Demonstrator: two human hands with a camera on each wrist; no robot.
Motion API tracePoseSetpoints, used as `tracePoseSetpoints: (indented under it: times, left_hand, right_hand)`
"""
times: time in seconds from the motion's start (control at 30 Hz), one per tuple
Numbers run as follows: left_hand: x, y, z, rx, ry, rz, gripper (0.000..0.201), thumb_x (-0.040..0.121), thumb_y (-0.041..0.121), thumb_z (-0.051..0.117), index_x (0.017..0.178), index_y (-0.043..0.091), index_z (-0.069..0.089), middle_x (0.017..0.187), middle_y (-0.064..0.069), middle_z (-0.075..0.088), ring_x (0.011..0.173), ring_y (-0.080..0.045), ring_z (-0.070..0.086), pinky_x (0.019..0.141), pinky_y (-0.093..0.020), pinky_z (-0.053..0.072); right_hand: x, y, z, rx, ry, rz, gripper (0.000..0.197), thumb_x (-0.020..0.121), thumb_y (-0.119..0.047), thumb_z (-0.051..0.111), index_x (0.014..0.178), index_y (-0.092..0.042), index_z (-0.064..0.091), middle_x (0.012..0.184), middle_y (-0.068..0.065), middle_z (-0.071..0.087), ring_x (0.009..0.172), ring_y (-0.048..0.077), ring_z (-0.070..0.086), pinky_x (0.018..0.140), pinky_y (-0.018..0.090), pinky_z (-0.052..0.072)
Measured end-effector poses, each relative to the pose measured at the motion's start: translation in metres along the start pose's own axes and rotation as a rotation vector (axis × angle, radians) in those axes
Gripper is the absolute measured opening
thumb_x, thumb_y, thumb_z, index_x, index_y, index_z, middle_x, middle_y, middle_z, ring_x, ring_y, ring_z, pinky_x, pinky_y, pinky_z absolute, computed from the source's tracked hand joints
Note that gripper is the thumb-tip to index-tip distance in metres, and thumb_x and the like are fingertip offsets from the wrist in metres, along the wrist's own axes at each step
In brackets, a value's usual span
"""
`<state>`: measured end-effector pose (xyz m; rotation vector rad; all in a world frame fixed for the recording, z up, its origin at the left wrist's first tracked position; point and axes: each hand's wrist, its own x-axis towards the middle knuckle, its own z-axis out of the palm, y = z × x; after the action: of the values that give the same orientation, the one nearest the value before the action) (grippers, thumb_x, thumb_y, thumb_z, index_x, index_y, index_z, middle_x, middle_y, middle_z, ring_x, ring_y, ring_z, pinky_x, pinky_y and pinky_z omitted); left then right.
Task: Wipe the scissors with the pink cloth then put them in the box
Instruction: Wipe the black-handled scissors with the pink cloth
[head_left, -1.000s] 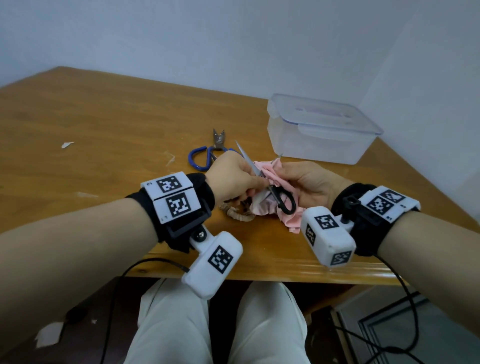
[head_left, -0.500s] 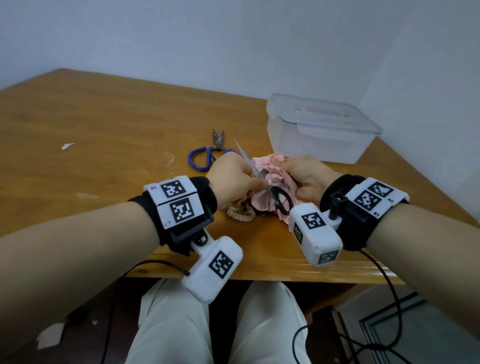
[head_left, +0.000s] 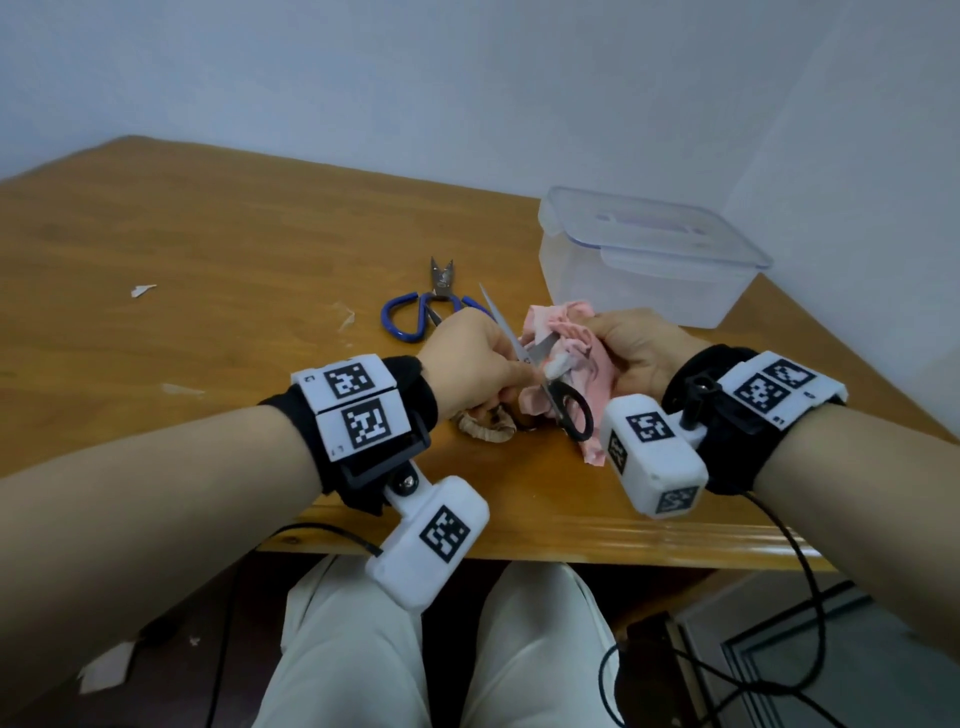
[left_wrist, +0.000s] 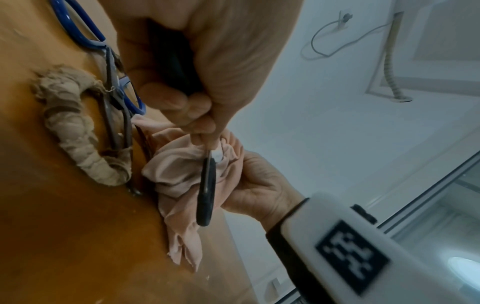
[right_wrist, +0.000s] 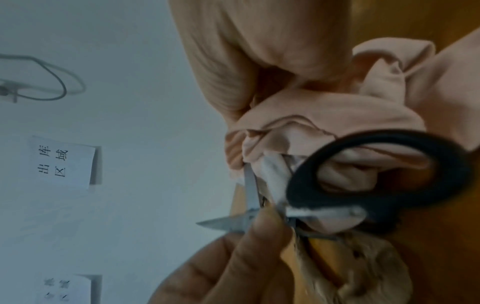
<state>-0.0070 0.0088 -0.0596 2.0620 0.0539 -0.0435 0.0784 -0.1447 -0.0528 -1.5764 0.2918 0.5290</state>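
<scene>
My left hand (head_left: 478, 364) grips black-handled scissors (head_left: 574, 415) near the pivot, one handle inside its fist (left_wrist: 202, 61). The blades are spread: one points up and away (head_left: 493, 312), the other goes into the pink cloth (head_left: 587, 364). My right hand (head_left: 639, 348) holds that cloth bunched around the blade. The free black handle loop (right_wrist: 376, 170) hangs in front of the cloth (right_wrist: 337, 115). The clear plastic box (head_left: 649, 260) stands behind my right hand with its lid on.
Blue-handled scissors (head_left: 415, 317) lie on the wooden table (head_left: 234, 291) just beyond my left hand. Another pair with a cloth-wrapped handle (head_left: 485, 428) lies under my left hand. Paper scraps (head_left: 141, 290) lie to the left. The table's front edge is close.
My right hand has slid the bunched cloth along the blade, towards my left hand and slightly back. The left hand has kept its hold on the scissors, barely moving.
</scene>
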Motion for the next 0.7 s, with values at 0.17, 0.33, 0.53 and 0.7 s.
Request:
tracePoseSetpoints:
  times: [0.17, 0.33, 0.53, 0.7]
  left_hand:
    - [0.004, 0.000, -0.001, 0.001, 0.028, -0.006, 0.035, 0.083, 0.023, 0.074, 0.058, 0.001, 0.062, 0.038, 0.001, 0.049, 0.029, -0.011, 0.038, 0.037, -0.020, 0.036]
    - [0.003, -0.001, 0.001, -0.006, 0.040, -0.006, 0.034, 0.083, 0.023, 0.073, 0.057, 0.004, 0.062, 0.036, 0.004, 0.048, 0.029, -0.010, 0.038, 0.035, -0.018, 0.035]
    - [-0.004, -0.005, -0.002, -0.006, -0.008, -0.017, 0.037, 0.085, 0.023, 0.072, 0.057, 0.003, 0.060, 0.036, 0.002, 0.048, 0.030, -0.010, 0.039, 0.037, -0.020, 0.037]
    - [0.000, -0.006, -0.006, -0.057, 0.082, 0.026, 0.038, 0.085, 0.025, 0.072, 0.059, 0.001, 0.060, 0.037, 0.002, 0.048, 0.033, -0.015, 0.041, 0.037, -0.021, 0.038]
  right_hand:
    - [-0.002, 0.010, 0.009, -0.019, -0.083, 0.011, 0.033, 0.086, -0.019, 0.068, 0.112, 0.001, 0.065, 0.111, 0.026, 0.066, 0.109, 0.041, 0.061, 0.095, 0.061, 0.044]
    - [0.001, 0.008, 0.008, -0.001, -0.034, -0.051, 0.029, 0.086, -0.014, 0.068, 0.109, 0.004, 0.066, 0.100, 0.025, 0.068, 0.087, 0.035, 0.065, 0.088, 0.056, 0.052]
    - [0.013, 0.000, -0.011, 0.067, 0.084, -0.017, 0.048, 0.061, -0.011, 0.084, 0.104, 0.003, 0.069, 0.107, 0.026, 0.068, 0.092, 0.040, 0.068, 0.084, 0.055, 0.053]
    - [-0.001, 0.002, -0.010, 0.031, -0.076, 0.021, 0.037, 0.094, -0.025, 0.056, 0.121, 0.000, 0.059, 0.114, 0.021, 0.066, 0.102, 0.034, 0.064, 0.080, 0.048, 0.054]
